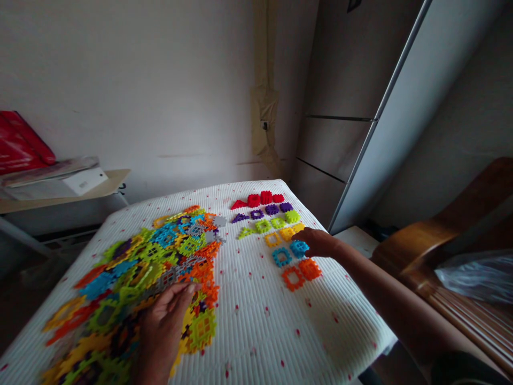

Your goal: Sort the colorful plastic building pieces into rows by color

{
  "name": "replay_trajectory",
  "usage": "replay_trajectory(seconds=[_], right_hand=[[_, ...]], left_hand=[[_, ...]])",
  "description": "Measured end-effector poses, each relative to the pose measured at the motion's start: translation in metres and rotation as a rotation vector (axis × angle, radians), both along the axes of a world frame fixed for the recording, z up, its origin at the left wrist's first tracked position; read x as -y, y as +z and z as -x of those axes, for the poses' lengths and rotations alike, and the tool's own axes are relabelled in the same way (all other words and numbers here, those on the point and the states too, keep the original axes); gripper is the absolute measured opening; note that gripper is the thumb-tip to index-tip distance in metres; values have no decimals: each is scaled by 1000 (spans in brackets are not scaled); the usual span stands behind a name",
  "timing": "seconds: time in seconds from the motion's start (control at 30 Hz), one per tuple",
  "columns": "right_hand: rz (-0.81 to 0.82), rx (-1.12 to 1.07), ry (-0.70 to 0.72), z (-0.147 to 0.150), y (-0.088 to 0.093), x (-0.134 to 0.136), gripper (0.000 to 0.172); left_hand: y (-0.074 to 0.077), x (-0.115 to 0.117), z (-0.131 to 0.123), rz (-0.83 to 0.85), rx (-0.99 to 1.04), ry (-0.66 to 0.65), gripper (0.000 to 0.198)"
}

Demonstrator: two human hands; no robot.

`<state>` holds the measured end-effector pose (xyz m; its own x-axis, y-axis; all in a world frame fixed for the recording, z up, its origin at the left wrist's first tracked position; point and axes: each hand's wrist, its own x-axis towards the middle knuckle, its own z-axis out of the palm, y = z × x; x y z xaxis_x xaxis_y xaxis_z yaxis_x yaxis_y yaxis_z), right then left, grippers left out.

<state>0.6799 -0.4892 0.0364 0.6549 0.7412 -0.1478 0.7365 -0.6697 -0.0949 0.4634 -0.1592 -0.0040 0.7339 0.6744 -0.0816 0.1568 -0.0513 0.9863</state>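
A large pile of colourful plastic pieces (pixel 152 251) covers the left part of the bed-like surface (pixel 248 321). Over its right edge is my left hand (pixel 166 315), thumb and fingers pressed together; what they hold, if anything, is too small to name. My right hand (pixel 316 242) reaches to the sorted rows, its fingertips at the blue piece (pixel 298 248) and the yellow pieces (pixel 286 233); whether it grips one cannot be made out. Red pieces (pixel 260 199), purple pieces (pixel 264 210) and green pieces (pixel 269 224) lie in rows behind, orange pieces (pixel 301 274) in front.
A shelf (pixel 116 177) at the left holds a box (pixel 86 181) and a red bag (pixel 24 141). To the right are a tall cabinet (pixel 340 107) and a wooden chair (pixel 441 224) with clear plastic on it. A wall stands behind.
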Motion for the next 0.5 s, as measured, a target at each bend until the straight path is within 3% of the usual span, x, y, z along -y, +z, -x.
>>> replay_trajectory(seconds=[0.27, 0.37, 0.5], right_hand=[[-106, 66, 32, 2, 5, 10, 75], [-253, 119, 54, 11, 8, 2, 71], [-399, 62, 171, 48, 8, -36, 54]], left_hand=[[14, 0, 0, -77, 98, 31, 38], [20, -20, 2, -286, 84, 70, 37], [30, -62, 3, -569, -32, 105, 32]])
